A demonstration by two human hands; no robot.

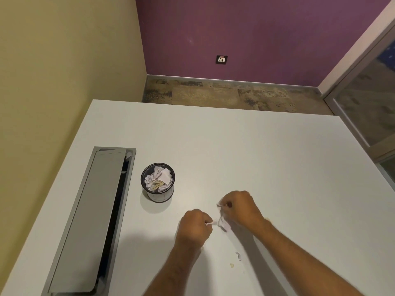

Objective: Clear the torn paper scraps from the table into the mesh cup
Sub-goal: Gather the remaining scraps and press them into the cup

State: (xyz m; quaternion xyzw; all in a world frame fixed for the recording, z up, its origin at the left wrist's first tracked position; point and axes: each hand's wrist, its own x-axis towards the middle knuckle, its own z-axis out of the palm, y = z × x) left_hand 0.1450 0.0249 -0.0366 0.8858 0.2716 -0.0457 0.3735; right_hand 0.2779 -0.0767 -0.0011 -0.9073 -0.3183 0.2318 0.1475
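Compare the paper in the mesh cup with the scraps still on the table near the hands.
The paper in the cup is a crumpled heap that fills the mesh cup close to its rim; the loose scraps lie flat, apart and tiny on the table. The heap shows white and yellowish pieces together; the loose ones lie as separate white and yellowish bits. Both are torn paper.

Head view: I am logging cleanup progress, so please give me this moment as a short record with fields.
surface: white table
mesh cup: upright, left of both hands, already holds crumpled paper
left hand: fingers curled, pinching a small white scrap
right hand: fingers curled on a larger white scrap
loose scraps: white sliver and a tan bit, near the table's front, between the forearms
other: grey cable hatch by the left edge
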